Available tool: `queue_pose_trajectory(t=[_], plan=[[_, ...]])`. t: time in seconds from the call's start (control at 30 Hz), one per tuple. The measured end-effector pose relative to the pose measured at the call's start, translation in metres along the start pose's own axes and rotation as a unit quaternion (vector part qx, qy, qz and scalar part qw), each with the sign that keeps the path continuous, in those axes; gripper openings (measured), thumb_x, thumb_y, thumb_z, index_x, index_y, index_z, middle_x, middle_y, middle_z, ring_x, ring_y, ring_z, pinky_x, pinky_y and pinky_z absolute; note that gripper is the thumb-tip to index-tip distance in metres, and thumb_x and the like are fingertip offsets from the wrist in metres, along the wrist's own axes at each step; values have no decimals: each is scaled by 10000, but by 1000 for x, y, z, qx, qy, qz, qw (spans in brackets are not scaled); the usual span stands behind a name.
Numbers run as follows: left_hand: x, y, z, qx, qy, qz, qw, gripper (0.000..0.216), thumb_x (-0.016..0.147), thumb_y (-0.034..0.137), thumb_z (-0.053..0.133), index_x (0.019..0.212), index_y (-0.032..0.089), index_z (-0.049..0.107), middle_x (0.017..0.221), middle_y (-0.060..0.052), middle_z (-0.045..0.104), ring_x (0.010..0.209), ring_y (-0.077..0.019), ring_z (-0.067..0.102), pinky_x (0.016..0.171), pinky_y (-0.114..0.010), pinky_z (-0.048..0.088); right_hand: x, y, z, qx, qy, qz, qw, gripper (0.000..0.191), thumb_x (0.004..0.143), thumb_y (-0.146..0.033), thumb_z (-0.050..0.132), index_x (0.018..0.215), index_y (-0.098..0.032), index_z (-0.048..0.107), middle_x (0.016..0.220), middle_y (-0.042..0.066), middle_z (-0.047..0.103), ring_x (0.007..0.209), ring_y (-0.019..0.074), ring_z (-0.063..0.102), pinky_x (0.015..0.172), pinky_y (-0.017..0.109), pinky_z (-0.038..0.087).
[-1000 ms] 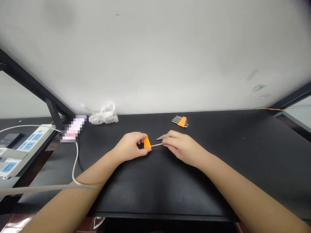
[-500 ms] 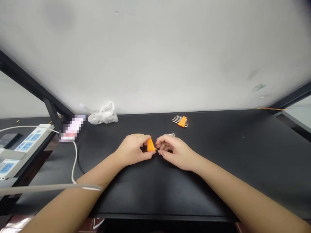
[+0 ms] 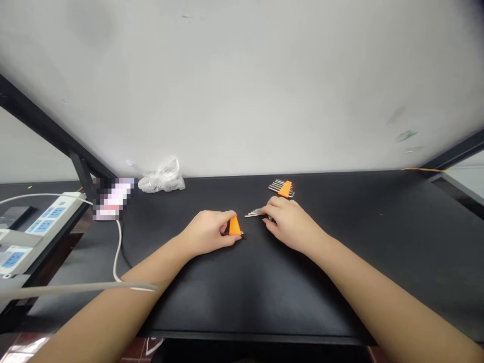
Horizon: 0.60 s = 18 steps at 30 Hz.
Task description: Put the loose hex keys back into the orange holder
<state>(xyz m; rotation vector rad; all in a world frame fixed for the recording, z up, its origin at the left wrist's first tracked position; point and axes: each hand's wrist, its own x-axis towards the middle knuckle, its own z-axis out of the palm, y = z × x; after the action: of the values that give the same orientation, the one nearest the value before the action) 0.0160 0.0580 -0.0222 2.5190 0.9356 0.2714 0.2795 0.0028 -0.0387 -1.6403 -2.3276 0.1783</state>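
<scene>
**Orange Holder Pinched at Mid-Desk**

Found a white power strip (image 3: 34,229) at the far left, off the left edge of the black desk (image 3: 378,242). Traced a white cable (image 3: 117,252) curving from there towards the near side and across the left forearm. Passed a pixelated patch (image 3: 111,199) just right of the strip, too blurred to name. Came next to a crumpled clear plastic bag (image 3: 162,179) at the far edge of the desk, against the white wall.

Held an orange holder (image 3: 234,226) in the left hand (image 3: 206,233) near the middle of the desk, grip closed on it between thumb and fingertips. Kept it low, either touching the surface or just above; could not tell which. Made out a small dark metal end poking from the holder's right side.

Saw a narrow gap between the holder and the right hand (image 3: 293,224). Rested that hand palm down, just right of the left and slightly farther off, fingers bent over a small bunch of loose hex keys (image 3: 255,213) lying on the desk, silver tips pointing left. Touched those keys with the fingertips, but could not tell whether that grip was closed on any of them.

Spotted a second set of hex keys (image 3: 282,188) in its own orange clip just beyond the right hand, near the wall. Ended at a black frame bar (image 3: 454,151) slanting in at the far right.
</scene>
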Motion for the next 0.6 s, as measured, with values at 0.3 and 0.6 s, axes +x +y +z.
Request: queue_pose_trajectory(t=[0.3, 0.6], plan=[[2, 0, 1, 20, 1, 1, 1000, 264, 852, 463, 708, 928, 245, 580, 660, 67, 544, 601, -122, 520, 559, -251, 296, -7, -11, -6, 2, -45, 8, 999, 108, 840, -122, 620, 774, -200, 585, 843, 44, 602, 677, 159, 550, 610, 294, 389], [3, -1, 2, 27, 0, 1, 1000, 282, 855, 454, 708, 896, 239, 531, 670, 68, 535, 604, -120, 508, 554, -251, 283, -9, -15, -5, 131, -30, -70, 988, 162, 917, -67, 520, 874, -216, 566, 858, 22, 602, 778, 169, 574, 690, 281, 442]])
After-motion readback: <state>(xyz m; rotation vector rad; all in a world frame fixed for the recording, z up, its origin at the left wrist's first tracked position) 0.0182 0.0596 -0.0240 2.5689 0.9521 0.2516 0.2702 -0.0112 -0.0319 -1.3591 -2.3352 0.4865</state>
